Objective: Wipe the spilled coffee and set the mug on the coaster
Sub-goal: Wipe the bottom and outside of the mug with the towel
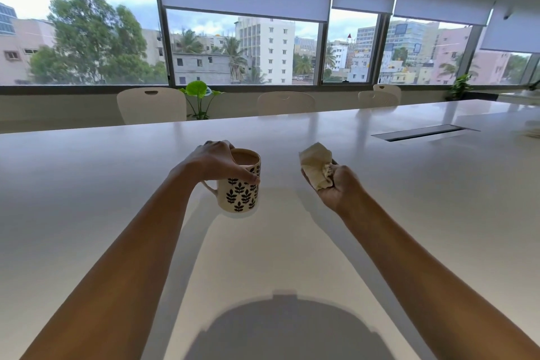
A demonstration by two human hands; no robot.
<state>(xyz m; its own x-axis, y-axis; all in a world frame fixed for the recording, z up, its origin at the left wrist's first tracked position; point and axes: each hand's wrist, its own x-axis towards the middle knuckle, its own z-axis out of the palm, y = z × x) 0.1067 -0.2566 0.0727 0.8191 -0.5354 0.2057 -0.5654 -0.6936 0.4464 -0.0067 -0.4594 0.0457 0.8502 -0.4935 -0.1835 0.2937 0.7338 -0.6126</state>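
A cream mug [239, 194] with a black leaf pattern holds coffee and stands in the middle of the white table [87, 184]. My left hand [217, 162] grips it from above by the rim, thumb on the near side and fingers over the far edge; its handle points left. To the right, my right hand [336, 184] holds a crumpled pale cloth [317, 166] raised above the table. I see no coaster and no spill on the table.
A dark cable slot [420, 132] is set into the table at the far right. White chairs [152, 105] line the far side, with a green plant [198, 96] between them. Windows run behind.
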